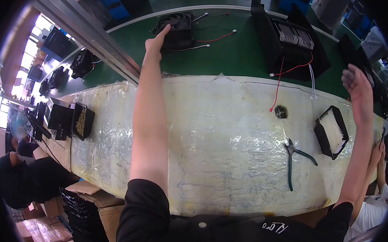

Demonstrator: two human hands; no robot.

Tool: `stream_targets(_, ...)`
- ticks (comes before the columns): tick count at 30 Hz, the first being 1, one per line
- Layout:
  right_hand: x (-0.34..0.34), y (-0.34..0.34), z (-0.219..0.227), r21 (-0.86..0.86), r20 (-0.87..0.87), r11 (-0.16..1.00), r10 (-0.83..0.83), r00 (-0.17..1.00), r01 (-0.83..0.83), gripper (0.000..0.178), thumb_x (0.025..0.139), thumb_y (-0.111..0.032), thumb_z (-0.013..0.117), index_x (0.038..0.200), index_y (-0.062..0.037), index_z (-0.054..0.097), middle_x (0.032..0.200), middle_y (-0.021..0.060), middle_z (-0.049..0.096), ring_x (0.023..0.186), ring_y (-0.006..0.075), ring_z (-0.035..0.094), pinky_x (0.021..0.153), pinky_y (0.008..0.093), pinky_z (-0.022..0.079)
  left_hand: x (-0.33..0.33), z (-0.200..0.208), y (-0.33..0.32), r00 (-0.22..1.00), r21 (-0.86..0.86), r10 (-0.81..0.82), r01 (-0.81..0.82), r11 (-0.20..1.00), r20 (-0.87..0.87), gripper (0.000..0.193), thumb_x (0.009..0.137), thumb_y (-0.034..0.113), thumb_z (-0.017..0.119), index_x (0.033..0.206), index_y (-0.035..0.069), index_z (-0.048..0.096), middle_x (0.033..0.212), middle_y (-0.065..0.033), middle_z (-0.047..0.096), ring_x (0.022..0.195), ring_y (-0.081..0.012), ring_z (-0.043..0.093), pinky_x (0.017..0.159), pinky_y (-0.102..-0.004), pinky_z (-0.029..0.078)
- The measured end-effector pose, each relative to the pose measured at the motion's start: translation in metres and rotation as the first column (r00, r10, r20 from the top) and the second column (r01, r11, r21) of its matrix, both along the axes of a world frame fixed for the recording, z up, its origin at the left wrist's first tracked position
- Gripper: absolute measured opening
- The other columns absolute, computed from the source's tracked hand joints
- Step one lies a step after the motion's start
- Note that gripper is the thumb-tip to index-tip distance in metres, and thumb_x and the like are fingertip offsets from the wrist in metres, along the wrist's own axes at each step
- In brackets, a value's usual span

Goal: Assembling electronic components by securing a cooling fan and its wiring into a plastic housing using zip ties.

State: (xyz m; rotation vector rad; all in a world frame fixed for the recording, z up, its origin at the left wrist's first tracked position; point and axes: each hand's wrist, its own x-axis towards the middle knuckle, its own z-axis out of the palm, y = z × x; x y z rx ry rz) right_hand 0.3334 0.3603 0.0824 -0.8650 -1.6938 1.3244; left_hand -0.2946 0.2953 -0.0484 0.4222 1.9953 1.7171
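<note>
At the far side of the bench, my left hand (pixel 155 43) grips a black cooling fan unit (pixel 178 39) by its left edge. The thumb lies over its top, while the other fingers are hidden. From the unit's right side run red, black and white wires ending in small plugs. My right hand (pixel 355 82) is raised at the far right with nothing in it, its fingers loosely curled and apart. To its left, a black housing (pixel 271 42) with a finned metal block (pixel 294 34) stands on the green belt, its red and white leads hanging toward me.
Green-handled cutting pliers (pixel 291 153) lie on the plastic-covered bench (pixel 217 141), beside a black tray (pixel 330 133) of white strips. A black bin of small screws (pixel 83 121) sits at left. A metal post (pixel 93 34) rises left of my arm. Other people work at both sides.
</note>
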Motion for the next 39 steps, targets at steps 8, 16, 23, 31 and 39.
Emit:
stream_targets(8, -0.041, -0.096, -0.026, 0.003, 0.102, 0.994, 0.106, 0.989, -0.107, 0.024, 0.095, -0.009, 0.06, 0.117, 0.0013, 0.06, 0.1, 0.0076, 0.068, 0.094, 0.013, 0.062, 0.09, 0.0283, 0.047, 0.015, -0.001, 0.018, 0.977, 0.108, -0.09, 0.07, 0.992, 0.193, 0.073, 0.054, 0.022, 0.094, 0.107, -0.016, 0.06, 0.106, -0.0173, 0.067, 0.089, -0.0241, 0.068, 0.08, -0.0343, 0.056)
stream_targets(16, -0.058, -0.122, -0.033, -0.115, 0.137, 0.981, 0.171, 0.976, -0.156, 0.022, 0.092, -0.005, 0.061, 0.113, 0.0014, 0.06, 0.101, 0.008, 0.069, 0.095, 0.0133, 0.063, 0.089, 0.0274, 0.048, 0.02, -0.009, 0.02, 0.989, 0.141, -0.077, 0.059, 0.988, 0.127, 0.089, 0.056, 0.036, 0.094, 0.12, -0.014, 0.056, 0.116, -0.0204, 0.063, 0.101, -0.0241, 0.066, 0.092, -0.0332, 0.051)
stream_targets(23, -0.047, -0.131, -0.045, -0.143, 0.122, 0.986, 0.103, 0.987, -0.085, 0.022, 0.091, -0.006, 0.064, 0.112, 0.002, 0.06, 0.101, 0.0094, 0.069, 0.095, 0.0146, 0.064, 0.09, 0.0286, 0.049, 0.051, 0.006, 0.031, 0.936, 0.244, -0.18, 0.106, 0.964, 0.303, 0.078, 0.058, 0.03, 0.094, 0.111, -0.015, 0.057, 0.112, -0.0213, 0.064, 0.101, -0.0284, 0.067, 0.089, -0.0355, 0.054)
stream_targets(31, -0.053, -0.138, -0.052, -0.171, 0.088, 0.983, 0.08, 0.993, -0.064, 0.022, 0.09, -0.004, 0.064, 0.111, 0.0025, 0.061, 0.099, 0.0106, 0.07, 0.093, 0.0161, 0.066, 0.09, 0.0292, 0.05, 0.074, 0.0, 0.064, 0.974, 0.241, 0.11, -0.156, 0.958, 0.196, 0.066, 0.053, 0.019, 0.087, 0.105, -0.01, 0.06, 0.106, -0.0195, 0.065, 0.093, -0.0274, 0.064, 0.083, -0.0354, 0.054)
stream_targets(39, -0.078, -0.154, -0.017, 0.123, 0.138, 0.977, 0.159, 0.977, -0.176, 0.037, 0.086, -0.005, 0.066, 0.121, 0.0033, 0.058, 0.106, 0.0103, 0.067, 0.101, 0.0172, 0.062, 0.093, 0.0311, 0.046, 0.18, 0.095, -0.085, 0.955, 0.265, -0.005, 0.088, 0.96, -0.297, 0.084, 0.054, 0.014, 0.086, 0.121, -0.004, 0.038, 0.102, -0.0149, 0.055, 0.09, -0.0223, 0.059, 0.077, -0.0321, 0.051)
